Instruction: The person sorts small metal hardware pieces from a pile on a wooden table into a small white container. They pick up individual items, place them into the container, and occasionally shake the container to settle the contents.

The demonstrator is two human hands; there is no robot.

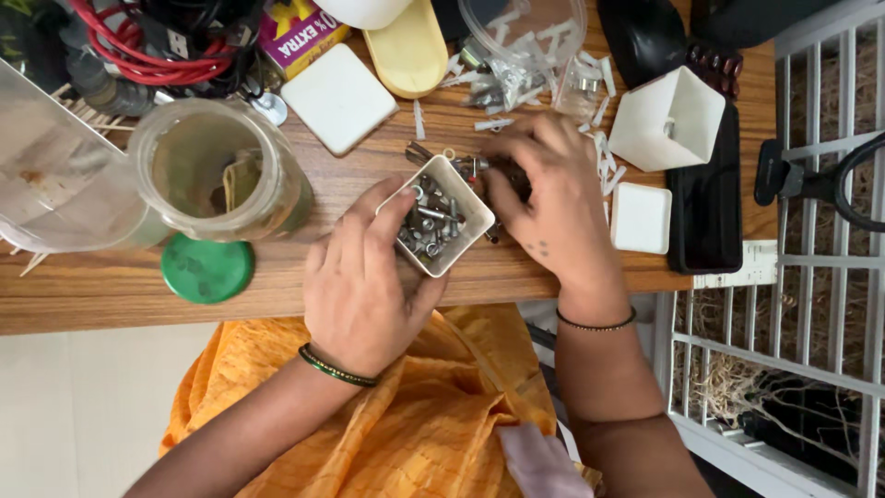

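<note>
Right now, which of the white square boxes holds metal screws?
The white box in the left hand; the tilted one farther right looks empty.

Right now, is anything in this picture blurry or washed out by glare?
Head view: even, soft daylight; the white box of screws and both hands are sharp. The clear bin at the left edge looks hazy, and the white lid is bright but not blown out.

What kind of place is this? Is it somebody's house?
Probably a home desk used for sorting small hardware. The left hand holds a small white box of screws and nuts on a wooden table, with a clear jar, plastic wall plugs and red cables around it.
</note>
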